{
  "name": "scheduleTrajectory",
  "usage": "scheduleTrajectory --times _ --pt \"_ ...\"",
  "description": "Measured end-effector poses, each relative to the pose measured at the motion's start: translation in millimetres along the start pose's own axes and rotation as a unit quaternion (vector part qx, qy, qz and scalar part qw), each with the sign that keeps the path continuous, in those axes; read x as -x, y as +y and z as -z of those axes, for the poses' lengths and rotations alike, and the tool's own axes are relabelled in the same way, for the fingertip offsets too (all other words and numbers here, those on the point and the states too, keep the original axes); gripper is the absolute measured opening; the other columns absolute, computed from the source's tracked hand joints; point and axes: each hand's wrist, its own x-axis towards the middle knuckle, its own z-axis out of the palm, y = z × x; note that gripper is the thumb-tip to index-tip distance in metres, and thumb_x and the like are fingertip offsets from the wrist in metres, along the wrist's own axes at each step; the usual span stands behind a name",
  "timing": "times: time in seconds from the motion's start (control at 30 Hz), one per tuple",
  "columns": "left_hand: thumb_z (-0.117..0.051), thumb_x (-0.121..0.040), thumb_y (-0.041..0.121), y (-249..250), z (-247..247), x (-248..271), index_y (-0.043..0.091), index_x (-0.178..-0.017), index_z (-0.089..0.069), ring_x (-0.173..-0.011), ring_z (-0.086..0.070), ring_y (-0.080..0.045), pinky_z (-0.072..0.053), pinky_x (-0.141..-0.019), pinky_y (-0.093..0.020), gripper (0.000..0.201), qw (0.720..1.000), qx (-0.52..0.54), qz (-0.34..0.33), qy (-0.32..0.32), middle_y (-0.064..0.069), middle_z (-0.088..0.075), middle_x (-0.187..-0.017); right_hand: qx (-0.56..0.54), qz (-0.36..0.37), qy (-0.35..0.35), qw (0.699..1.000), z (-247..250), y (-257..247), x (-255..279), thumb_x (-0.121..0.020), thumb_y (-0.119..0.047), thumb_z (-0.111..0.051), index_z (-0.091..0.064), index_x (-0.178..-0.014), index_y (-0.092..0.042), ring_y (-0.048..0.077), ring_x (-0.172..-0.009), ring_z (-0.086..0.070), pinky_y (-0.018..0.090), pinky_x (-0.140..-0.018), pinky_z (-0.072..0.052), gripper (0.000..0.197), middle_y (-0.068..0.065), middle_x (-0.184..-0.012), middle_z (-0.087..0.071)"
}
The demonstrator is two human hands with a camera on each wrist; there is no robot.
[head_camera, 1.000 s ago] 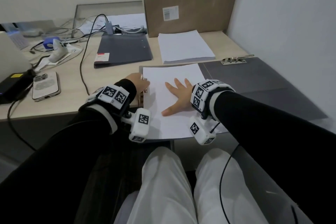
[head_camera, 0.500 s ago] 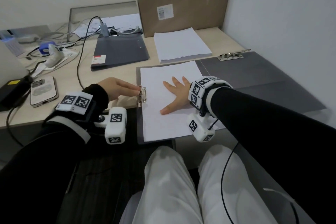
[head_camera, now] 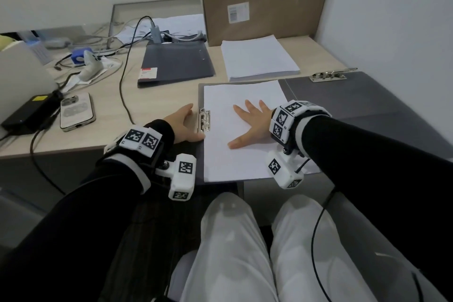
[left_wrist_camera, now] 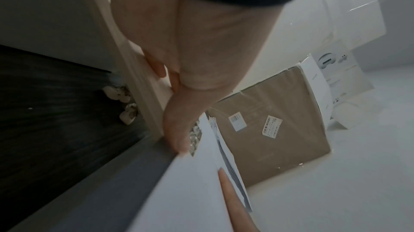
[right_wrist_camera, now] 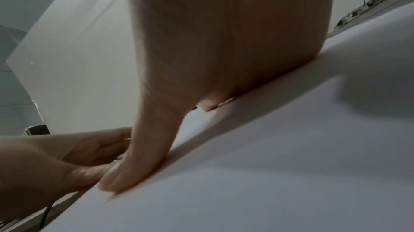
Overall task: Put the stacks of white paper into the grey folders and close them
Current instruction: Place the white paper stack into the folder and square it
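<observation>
Grey folder, open point(head_camera: 367, 105): lies flat at the near right of the desk, cover spread to the right, a metal clip point(head_camera: 204, 120) on its left edge. White paper stack point(head_camera: 240, 154): flat inside it, beside the clip. Second paper stack point(head_camera: 257, 56): loose, just beyond. Second grey folder point(head_camera: 175, 64): closed, flat, left of that stack, red-and-white label at near-left corner.

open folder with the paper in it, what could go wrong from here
1. The open grey folder and its paper stack overhang the desk's front edge; lifting the flat right hand could let them tip off.
2. The left hand lies beside the metal clip; fingers could be pinched.
3. Closing the cover may skew the sheets if the clip isn't holding them, which I cannot tell.
</observation>
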Motion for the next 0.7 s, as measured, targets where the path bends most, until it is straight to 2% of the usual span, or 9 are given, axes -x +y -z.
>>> scheduleTrajectory --times 0.17,0.2,0.27,0.3,0.37,0.43,0.5,0.6,0.7 --pt "-0.075 -0.068 0.043 1.0 8.8 0.9 0.017 -0.150 -0.019 -0.139 -0.034 -0.020 -0.025 -0.118 -0.034 0.102 0.999 0.004 0.016 -0.038 -0.002 -0.031 -0.154 -0.042 0.009 -0.029 0.999 16.0 0.8 5.6 -0.083 -0.074 -0.030 0.006 -0.152 -0.030 0.031 -0.148 0.012 0.051 -0.117 0.006 0.089 0.000 -0.161 0.013" --pt "-0.074 -0.064 0.048 5.0 12.4 -0.6 0.015 -0.149 -0.023 -0.139 -0.035 -0.020 -0.026 -0.117 -0.034 0.104 0.998 0.019 0.024 -0.051 -0.002 -0.034 -0.152 -0.072 0.012 -0.032 0.997 20.9 3.5 4.8 -0.087 -0.070 -0.028 0.000 -0.153 -0.026 0.029 -0.149 0.008 0.047 -0.119 0.005 0.084 0.001 -0.162 0.008" --pt "-0.068 -0.076 0.043 15.9 21.5 -7.5 0.013 -0.143 -0.038 -0.130 -0.045 -0.020 -0.035 -0.110 -0.033 0.079 0.997 0.064 0.047 -0.018 -0.004 -0.047 -0.143 -0.152 0.012 0.007 0.988 34.4 11.3 2.3 -0.094 -0.056 -0.036 -0.022 -0.151 -0.015 0.023 -0.148 -0.016 0.035 -0.120 -0.011 0.072 0.004 -0.160 -0.018" --pt "-0.064 -0.083 0.035 22.2 25.8 -12.5 0.013 -0.136 -0.048 -0.119 -0.052 -0.019 -0.040 -0.101 -0.032 0.060 0.993 0.095 0.061 0.026 -0.006 -0.055 -0.135 -0.217 -0.004 0.044 0.975 41.8 17.9 -1.3 -0.096 -0.044 -0.044 -0.038 -0.145 -0.009 0.021 -0.140 -0.036 0.030 -0.112 -0.029 0.060 0.007 -0.151 -0.039" --pt "-0.058 -0.088 0.020 36.4 32.2 -25.0 0.010 -0.120 -0.062 -0.100 -0.057 -0.016 -0.044 -0.085 -0.027 0.034 0.980 0.154 0.068 0.106 -0.009 -0.065 -0.119 -0.391 -0.058 0.103 0.913 54.3 32.9 -8.4 -0.094 -0.021 -0.053 -0.059 -0.120 -0.002 0.016 -0.090 -0.070 0.021 -0.067 -0.050 0.034 0.007 -0.102 -0.071" --pt "-0.054 -0.089 0.012 53.1 33.0 -38.6 0.010 -0.106 -0.066 -0.091 -0.059 -0.013 -0.045 -0.072 -0.020 0.021 0.963 0.226 0.054 0.134 -0.007 -0.067 -0.105 -0.481 -0.103 0.160 0.856 66.6 51.6 -15.4 -0.091 -0.012 -0.054 -0.062 -0.102 -0.002 0.007 -0.041 -0.064 0.015 -0.040 -0.042 0.017 0.000 -0.054 -0.070" --pt "-0.048 -0.092 0.008 71.8 30.1 -56.4 0.015 -0.089 -0.064 -0.077 -0.060 -0.010 -0.042 -0.063 -0.016 0.017 0.948 0.292 0.049 0.116 -0.004 -0.067 -0.096 -0.484 -0.141 0.205 0.839 79.0 74.1 -25.8 -0.089 -0.011 -0.056 -0.064 -0.090 0.000 0.004 -0.026 -0.054 0.017 -0.041 -0.045 0.014 -0.002 -0.037 -0.062" --pt "-0.043 -0.094 0.005 100.9 25.4 -86.7 0.011 -0.097 -0.063 -0.068 -0.056 -0.008 -0.042 -0.063 -0.019 0.021 0.938 0.328 0.052 0.095 -0.004 -0.064 -0.091 -0.462 -0.166 0.208 0.846 94.8 100.7 -46.8 -0.091 -0.009 -0.052 -0.066 -0.082 0.006 0.009 -0.041 -0.059 0.025 -0.058 -0.052 0.023 0.002 -0.047 -0.065" --pt "-0.042 -0.094 0.004 122.6 22.6 -120.7 0.005 -0.124 -0.056 -0.086 -0.055 -0.017 -0.045 -0.075 -0.027 0.032 0.939 0.326 0.050 0.094 -0.007 -0.060 -0.103 -0.399 -0.165 0.159 0.888 106.6 119.0 -71.1 -0.091 -0.019 -0.054 -0.055 -0.125 0.009 0.030 -0.106 -0.060 0.036 -0.094 -0.044 0.044 0.020 -0.114 -0.063"
